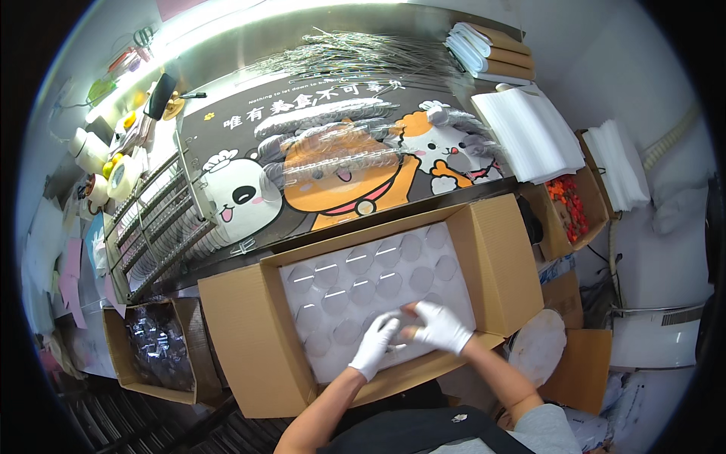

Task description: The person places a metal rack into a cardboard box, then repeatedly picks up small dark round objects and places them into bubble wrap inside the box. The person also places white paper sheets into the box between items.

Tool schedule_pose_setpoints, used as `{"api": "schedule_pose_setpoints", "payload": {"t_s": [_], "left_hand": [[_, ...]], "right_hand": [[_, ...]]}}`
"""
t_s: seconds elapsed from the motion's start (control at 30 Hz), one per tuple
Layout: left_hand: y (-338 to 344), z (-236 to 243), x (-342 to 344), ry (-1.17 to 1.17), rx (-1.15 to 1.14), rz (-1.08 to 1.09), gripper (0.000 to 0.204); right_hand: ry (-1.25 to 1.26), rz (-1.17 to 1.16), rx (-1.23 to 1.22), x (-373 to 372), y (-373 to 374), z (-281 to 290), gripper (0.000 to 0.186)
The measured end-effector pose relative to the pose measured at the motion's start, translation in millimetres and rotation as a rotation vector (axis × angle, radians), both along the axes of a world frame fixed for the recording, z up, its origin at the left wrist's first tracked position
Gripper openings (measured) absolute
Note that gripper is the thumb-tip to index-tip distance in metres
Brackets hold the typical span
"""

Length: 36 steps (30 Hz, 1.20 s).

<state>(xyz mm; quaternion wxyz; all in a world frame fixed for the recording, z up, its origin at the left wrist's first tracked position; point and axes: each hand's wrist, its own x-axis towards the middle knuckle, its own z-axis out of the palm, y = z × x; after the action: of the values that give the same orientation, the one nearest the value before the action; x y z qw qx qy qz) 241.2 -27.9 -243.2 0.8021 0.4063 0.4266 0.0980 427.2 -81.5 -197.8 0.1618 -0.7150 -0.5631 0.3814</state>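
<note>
Head view: an open cardboard box (257, 333) fills the centre of the frame, with a white foam tray (378, 295) of round pockets inside. Both hands wear white gloves and meet over the tray's lower edge. The left hand (376, 346) and right hand (439, 325) pinch a small clear piece (398, 327) between them; what it is cannot be told. Above the box, the bench (249, 113) shows cartoon animals under rows of clear glasses (340, 151). At lower left sits a smaller box (117, 352) of clear items.
</note>
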Motion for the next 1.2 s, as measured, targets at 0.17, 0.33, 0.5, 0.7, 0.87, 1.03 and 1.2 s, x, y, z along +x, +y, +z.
{"api": "schedule_pose_setpoints", "payload": {"t_s": [0.17,0.33,0.5,0.7,0.87,1.03,1.2], "left_hand": [[2.2,10.4,-53.7,-0.235,-0.015,0.130,0.050],[-12.4,21.0,-72.9,-0.305,-0.258,0.344,0.061],[12.9,38.5,-109.9,0.012,0.153,0.216,0.060],[57.5,71.1,-143.0,-0.329,0.163,0.475,0.046],[48.6,77.3,-144.9,-0.216,0.089,0.505,0.043],[27.9,50.4,-127.0,0.021,0.444,0.044,0.036],[4.3,33.2,-89.4,0.276,0.775,-0.568,0.041]], "right_hand": [[0.034,-0.081,0.333,-93.6,-12.1,-6.1,0.065],[0.067,0.019,0.121,-109.9,-14.5,-3.8,0.061],[-0.244,-0.275,-0.148,-89.6,-5.6,15.6,0.057],[0.026,0.291,0.000,-150.3,-4.5,-9.5,0.054],[-0.305,0.253,-0.100,-84.7,-39.2,-20.5,0.047],[-0.523,0.164,-0.079,14.9,-78.2,-15.1,0.048],[-0.763,0.045,-0.084,58.8,-55.6,-25.1,0.049]]}}
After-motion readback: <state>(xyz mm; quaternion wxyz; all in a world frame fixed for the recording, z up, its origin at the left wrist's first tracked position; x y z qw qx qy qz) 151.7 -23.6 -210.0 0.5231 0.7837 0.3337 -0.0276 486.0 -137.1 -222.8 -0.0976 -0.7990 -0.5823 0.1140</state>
